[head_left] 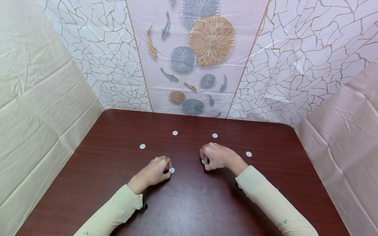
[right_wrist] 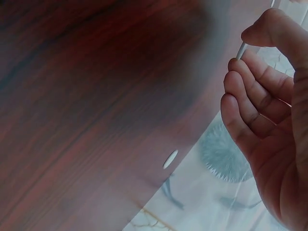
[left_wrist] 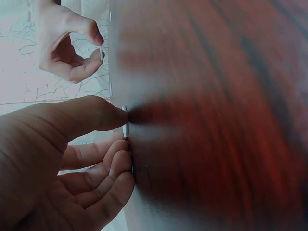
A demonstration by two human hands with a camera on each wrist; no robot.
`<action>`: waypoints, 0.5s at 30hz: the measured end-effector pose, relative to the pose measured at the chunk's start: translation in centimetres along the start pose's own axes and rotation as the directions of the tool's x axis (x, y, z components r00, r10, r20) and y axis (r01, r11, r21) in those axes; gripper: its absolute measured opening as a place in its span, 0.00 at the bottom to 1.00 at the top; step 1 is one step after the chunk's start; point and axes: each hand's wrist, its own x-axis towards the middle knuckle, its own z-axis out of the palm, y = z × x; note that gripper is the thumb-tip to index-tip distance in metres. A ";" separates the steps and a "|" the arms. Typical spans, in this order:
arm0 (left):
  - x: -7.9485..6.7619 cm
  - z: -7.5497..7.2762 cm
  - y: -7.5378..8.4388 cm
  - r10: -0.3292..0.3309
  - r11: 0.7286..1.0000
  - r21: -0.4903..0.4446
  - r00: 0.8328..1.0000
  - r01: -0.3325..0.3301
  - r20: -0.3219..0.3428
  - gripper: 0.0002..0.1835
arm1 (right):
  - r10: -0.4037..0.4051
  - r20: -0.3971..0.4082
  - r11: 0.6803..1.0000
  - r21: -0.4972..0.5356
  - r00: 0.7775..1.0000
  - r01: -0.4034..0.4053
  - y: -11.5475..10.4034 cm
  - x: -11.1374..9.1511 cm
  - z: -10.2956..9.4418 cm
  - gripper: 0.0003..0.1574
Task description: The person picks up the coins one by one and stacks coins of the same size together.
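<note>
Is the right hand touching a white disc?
Touching: the right wrist view shows the right hand pinching a white disc between thumb and fingers.

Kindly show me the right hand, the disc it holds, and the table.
Right hand (head_left: 218, 155): head view, on the back of the hand.
Disc (head_left: 204, 161): head view, on the middle of its face.
Table (head_left: 183, 206): head view, on its near top surface.

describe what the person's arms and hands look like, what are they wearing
Both the left hand and right hand are bare, without gloves. The left sleeve is pale yellowish-green, the right sleeve pale cream; both reach the wrists. Each bears a dark marking, partly cut off or too small to read. Something black shows under the left cuff.
</note>
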 end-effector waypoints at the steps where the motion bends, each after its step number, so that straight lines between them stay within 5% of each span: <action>1: 0.0 0.0 0.0 -0.002 1.000 -0.003 1.000 0.002 0.001 0.07 | -0.008 -0.001 1.000 -0.001 1.000 0.008 -0.2 0.2 0.1 0.09; 15: 0.0 0.0 0.1 -0.009 1.000 -0.006 1.000 0.009 0.007 0.07 | -0.063 0.013 0.998 -0.026 0.998 0.063 -2.6 2.4 0.9 0.11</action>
